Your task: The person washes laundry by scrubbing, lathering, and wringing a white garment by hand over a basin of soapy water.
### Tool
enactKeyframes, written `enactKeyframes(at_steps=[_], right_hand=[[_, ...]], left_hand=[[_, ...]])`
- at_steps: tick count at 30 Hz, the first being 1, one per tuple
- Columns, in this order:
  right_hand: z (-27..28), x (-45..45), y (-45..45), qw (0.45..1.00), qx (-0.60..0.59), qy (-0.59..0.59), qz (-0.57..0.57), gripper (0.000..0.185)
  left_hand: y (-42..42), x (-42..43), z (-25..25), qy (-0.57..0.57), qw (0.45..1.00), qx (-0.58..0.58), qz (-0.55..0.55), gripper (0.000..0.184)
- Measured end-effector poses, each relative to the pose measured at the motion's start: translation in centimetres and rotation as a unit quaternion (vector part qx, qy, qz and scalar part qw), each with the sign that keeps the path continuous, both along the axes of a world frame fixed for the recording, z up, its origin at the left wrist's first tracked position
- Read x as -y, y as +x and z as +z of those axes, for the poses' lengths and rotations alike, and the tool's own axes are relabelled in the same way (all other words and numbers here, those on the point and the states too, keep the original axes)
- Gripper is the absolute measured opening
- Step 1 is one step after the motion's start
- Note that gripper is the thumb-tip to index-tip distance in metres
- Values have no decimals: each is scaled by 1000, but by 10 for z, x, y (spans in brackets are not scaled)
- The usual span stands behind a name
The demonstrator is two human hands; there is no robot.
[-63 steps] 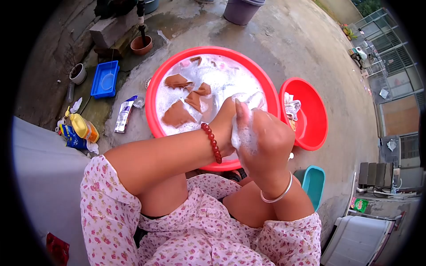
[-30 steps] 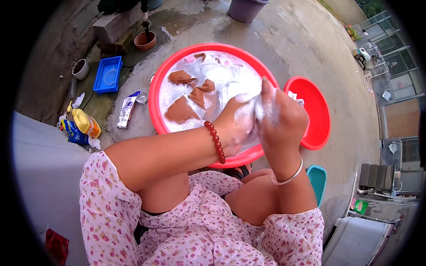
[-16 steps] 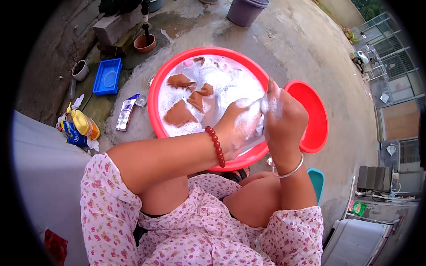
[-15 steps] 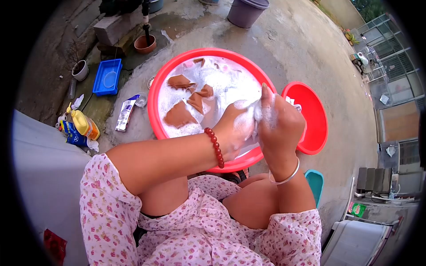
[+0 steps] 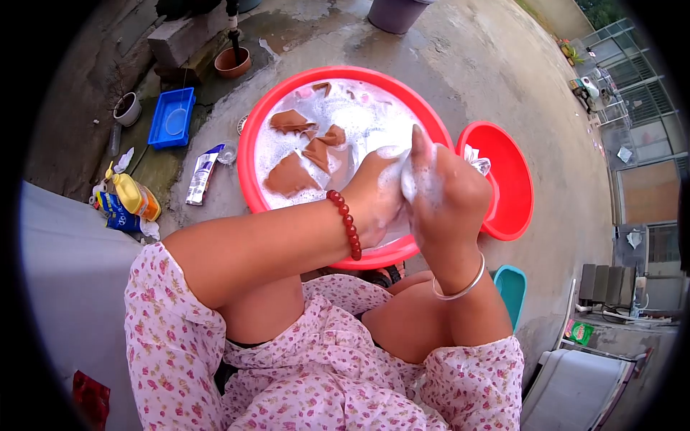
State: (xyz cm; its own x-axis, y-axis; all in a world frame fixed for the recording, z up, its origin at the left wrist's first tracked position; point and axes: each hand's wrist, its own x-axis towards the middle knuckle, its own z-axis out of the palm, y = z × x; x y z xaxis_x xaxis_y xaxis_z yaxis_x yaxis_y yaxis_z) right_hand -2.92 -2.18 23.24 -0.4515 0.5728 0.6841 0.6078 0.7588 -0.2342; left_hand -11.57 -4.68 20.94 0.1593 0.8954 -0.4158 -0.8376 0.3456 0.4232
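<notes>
My left hand (image 5: 377, 194), with a red bead bracelet on its wrist, is closed on a white, sudsy cloth (image 5: 407, 179). Pressed up beside it, my right hand (image 5: 449, 201) grips the same cloth, its thumb pointing up; a silver bangle circles that wrist. Most of the cloth is hidden between my fingers. Both hands are over the near right part of a large red basin (image 5: 248, 161). Foamy water fills the basin, and brown fabric (image 5: 290, 176) shows through the suds in several places.
Right of the basin stands a smaller red basin (image 5: 514, 187) with white cloth (image 5: 474, 159) in it, and a teal basin (image 5: 510, 291) lies nearer me. On the left are a blue tray (image 5: 171, 118), a yellow bottle (image 5: 133, 197) and a silver-purple packet (image 5: 203, 176). A purple bucket (image 5: 395, 14) stands beyond.
My hands stay together on the cloth and have shifted slightly against each other. The white cloth in the smaller red basin shows more than half a second ago. The whole view has shifted slightly.
</notes>
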Motion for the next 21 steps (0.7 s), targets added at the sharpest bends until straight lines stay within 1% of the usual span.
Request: enactKeyframes(at_steps=[1,2,3,4,6,7,8,9,10,11,12,13,14,16,17,18,19,20,21], right_hand=[[-1,-13,8,998,21,-39,-45,30],[-1,-22,10,996,-9,-51,-70,30],[1,-22,10,997,6,-36,-74,30],[3,-19,11,997,21,-21,-77,30],[7,3,2,1000,-5,-16,-15,30],[3,14,-1,999,-9,-28,19,30],[3,15,-1,999,-6,-36,17,30],[5,11,0,1000,4,-25,4,30],[7,4,2,1000,11,-9,-8,30],[-1,-12,8,996,-35,-71,-33,30],[2,-21,11,993,-20,-81,-78,30],[3,-21,10,996,-3,-46,-77,29],[4,-19,10,997,15,-12,-76,28],[4,2,1,1000,7,-12,-6,28],[8,17,-3,998,31,-30,37,19],[5,17,-2,998,31,-38,36,19],[4,12,-1,999,17,-30,30,21],[4,4,1,1000,3,-18,22,23],[3,-9,7,997,2,-69,-28,25]], left_hand=[[4,-1,-12,42,998,-41,0,17],[3,-2,-11,87,993,-83,4,17],[4,-2,-8,91,992,-84,5,17],[5,-1,-4,68,993,-94,4,17],[0,-3,1,45,994,-101,8,16],[-5,-4,-4,25,999,-30,-24,16],[-10,-2,-5,3,997,43,-57,15],[-13,0,-4,69,993,-34,-90,15],[-1,2,3,37,996,-80,-10,15],[3,0,-7,70,992,-109,-4,15],[4,-3,-9,105,985,-138,5,16],[6,-2,-11,109,984,-139,6,16],[6,0,-4,94,986,-133,16,16],[2,-2,-3,78,988,-127,31,17],[-4,-3,-8,40,999,-38,-2,16],[-9,-3,-14,-1,998,52,-34,15],[-12,-2,-26,43,995,38,-87,14],[-7,-2,-29,42,994,38,-89,14],[1,-4,-28,61,997,-19,-37,14]])
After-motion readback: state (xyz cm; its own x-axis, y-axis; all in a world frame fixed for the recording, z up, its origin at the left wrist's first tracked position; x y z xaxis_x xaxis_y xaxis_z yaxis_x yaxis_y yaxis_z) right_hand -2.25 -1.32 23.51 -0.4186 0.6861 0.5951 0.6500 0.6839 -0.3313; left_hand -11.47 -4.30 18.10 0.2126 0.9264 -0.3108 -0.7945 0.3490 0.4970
